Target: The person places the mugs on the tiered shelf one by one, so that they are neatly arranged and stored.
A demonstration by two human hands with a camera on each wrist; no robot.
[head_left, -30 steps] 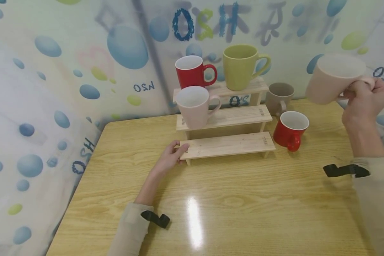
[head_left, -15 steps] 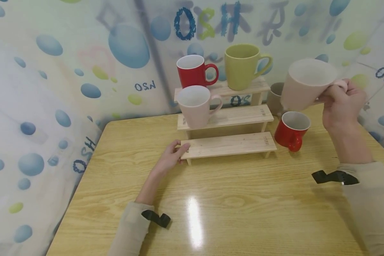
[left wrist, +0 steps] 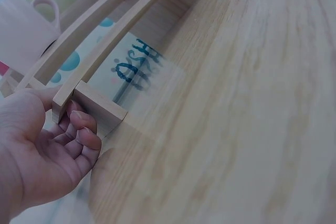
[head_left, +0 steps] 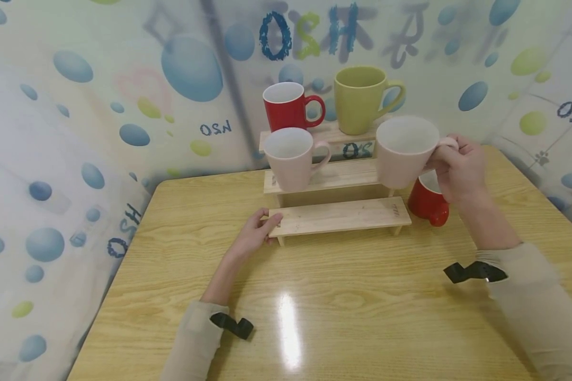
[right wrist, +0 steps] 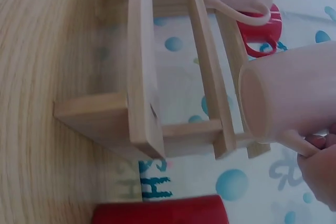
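Note:
In the head view my right hand (head_left: 462, 166) grips the handle of a pale pink mug (head_left: 402, 159), held upright over the right end of the rack's middle shelf. The right wrist view shows that mug's base (right wrist: 254, 103) apart from the wood. With thumb and fingers, my left hand (head_left: 253, 233) pinches the left end of the wooden three-step rack's lowest shelf (head_left: 340, 217). On the middle shelf (head_left: 345, 174), at the left, stands another pale pink mug (head_left: 288, 164). A red mug (head_left: 284, 111) and a yellow-green mug (head_left: 356, 103) occupy the top shelf (head_left: 331, 133).
A second red mug (head_left: 425, 203) stands on the wooden table (head_left: 362, 296) right of the rack, partly behind my right hand. Patterned cloth (head_left: 124, 69) hangs close behind the rack and along the left side.
My right hand has carried the pink mug leftward and lower, from the far right to the middle shelf's right end. It now hides the grey-brown mug behind. My left hand stays put.

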